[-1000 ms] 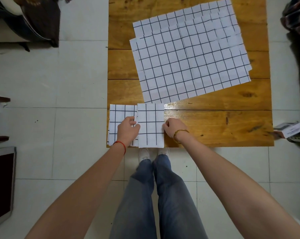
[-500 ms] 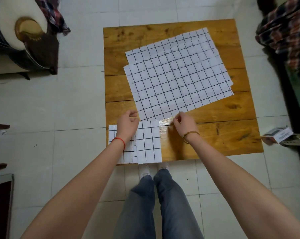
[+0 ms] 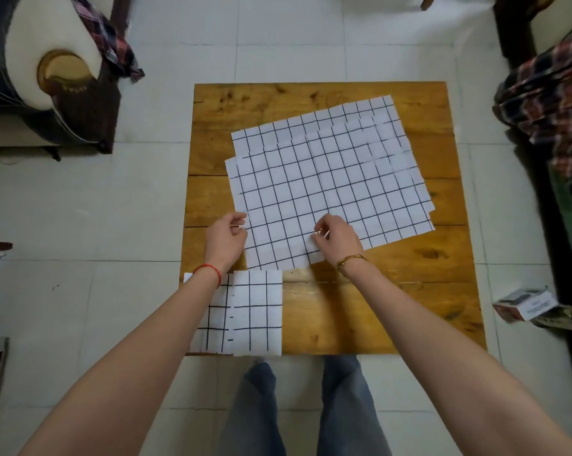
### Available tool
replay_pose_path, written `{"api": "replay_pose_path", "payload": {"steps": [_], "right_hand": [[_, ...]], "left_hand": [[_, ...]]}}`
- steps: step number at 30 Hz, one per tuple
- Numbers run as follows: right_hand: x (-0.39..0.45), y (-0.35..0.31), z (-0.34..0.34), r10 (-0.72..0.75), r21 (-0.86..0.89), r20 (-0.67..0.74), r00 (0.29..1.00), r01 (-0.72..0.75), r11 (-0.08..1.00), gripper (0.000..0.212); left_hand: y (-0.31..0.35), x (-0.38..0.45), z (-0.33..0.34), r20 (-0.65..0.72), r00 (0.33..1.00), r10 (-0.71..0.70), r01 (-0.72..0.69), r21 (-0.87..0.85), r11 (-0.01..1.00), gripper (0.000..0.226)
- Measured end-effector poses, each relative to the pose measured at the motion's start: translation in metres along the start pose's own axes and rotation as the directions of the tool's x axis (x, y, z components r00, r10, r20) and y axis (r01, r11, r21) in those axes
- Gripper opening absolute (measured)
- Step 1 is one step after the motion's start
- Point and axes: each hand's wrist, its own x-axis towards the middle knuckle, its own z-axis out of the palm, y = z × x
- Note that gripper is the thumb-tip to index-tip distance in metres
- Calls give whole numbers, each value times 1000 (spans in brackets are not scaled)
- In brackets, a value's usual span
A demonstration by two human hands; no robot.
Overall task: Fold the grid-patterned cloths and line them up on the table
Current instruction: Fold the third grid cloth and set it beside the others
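A stack of unfolded white cloths with a black grid [image 3: 327,182] lies spread over the middle of the wooden table [image 3: 393,307]. Two folded grid cloths sit side by side at the table's near left corner: one [image 3: 258,312] fully visible, the other [image 3: 212,320] partly under my left forearm. My left hand [image 3: 225,240] pinches the near left edge of the top spread cloth. At the same cloth's near edge, my right hand [image 3: 339,240] pinches it further right.
An armchair [image 3: 47,77] with a plaid cloth stands at the far left. Plaid fabric [image 3: 548,103] hangs at the right. A small box [image 3: 523,304] lies on the tiled floor by the table's right edge. My legs [image 3: 304,406] stand at the near edge.
Both hands left the folded cloths at the near left corner and reached forward to the near edge of the spread stack, which they now pinch. The camera view lifted.
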Motion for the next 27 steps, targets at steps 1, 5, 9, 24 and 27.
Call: {"api": "replay_pose_path", "payload": {"steps": [1, 5, 9, 24, 27], "right_hand": [[6, 4, -1, -16, -35, 29, 999, 17, 999, 8], [24, 19, -2, -108, -172, 160, 981, 136, 976, 12], [34, 37, 2, -218, -291, 350, 911, 327, 899, 26], [47, 42, 38, -428, -337, 483, 764, 613, 715, 23], [51, 43, 34, -440, -341, 441, 782, 599, 724, 20]], "left_hand": [[2, 5, 4, -8, 1000, 9, -9, 16, 1000, 33], [6, 15, 21, 12, 998, 69, -70, 166, 984, 37], [1, 24, 39, 43, 988, 145, -151, 322, 935, 43], [-18, 46, 45, 182, 973, 140, -222, 585, 780, 54], [-20, 46, 44, 204, 970, 136, -232, 589, 774, 52]]}}
